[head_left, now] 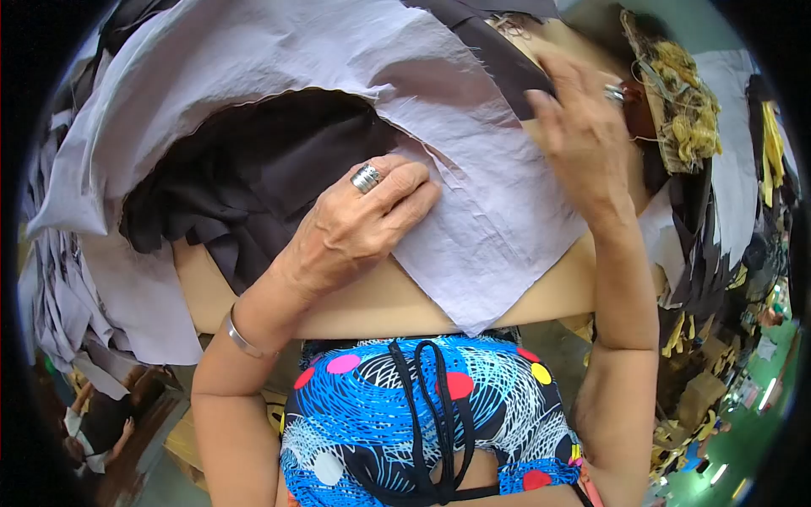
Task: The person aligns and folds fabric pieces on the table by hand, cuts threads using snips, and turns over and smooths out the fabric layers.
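A large pale lilac-grey fabric piece lies over the table, its pointed corner hanging toward my body. My left hand, with a wide silver ring and a bracelet, is closed on the edge of this fabric; the fingertips are partly hidden. Dark fabric shows through the curved opening to the left of that hand. My right hand is raised above the right side, near another dark fabric strip. Its fingers are blurred by motion, but thumb and forefinger look apart with nothing visible between them.
The tan table runs across in front of me. A board with yellow thread or cloth scraps stands at the right, beside hanging grey and dark cloth. More grey strips hang at the left. Another person is at lower left.
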A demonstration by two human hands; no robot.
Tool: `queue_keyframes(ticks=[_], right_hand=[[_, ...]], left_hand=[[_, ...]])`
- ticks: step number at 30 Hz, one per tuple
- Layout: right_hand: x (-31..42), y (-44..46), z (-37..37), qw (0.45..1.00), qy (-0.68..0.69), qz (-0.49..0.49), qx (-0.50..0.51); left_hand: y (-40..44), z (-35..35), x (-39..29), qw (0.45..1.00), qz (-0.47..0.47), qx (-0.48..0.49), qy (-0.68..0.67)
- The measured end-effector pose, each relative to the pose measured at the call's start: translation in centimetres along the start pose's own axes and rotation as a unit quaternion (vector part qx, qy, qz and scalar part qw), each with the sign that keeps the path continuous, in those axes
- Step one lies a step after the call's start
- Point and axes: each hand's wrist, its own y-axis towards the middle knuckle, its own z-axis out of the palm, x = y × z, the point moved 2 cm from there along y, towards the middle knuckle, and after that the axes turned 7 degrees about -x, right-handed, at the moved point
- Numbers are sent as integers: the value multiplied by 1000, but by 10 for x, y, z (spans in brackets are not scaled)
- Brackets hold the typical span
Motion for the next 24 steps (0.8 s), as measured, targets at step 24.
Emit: queue_keyframes(ticks=[24], right_hand=[[27,4,37,956,286,2,61]], left_hand=[[10,-3,-1,991,54,115,51]])
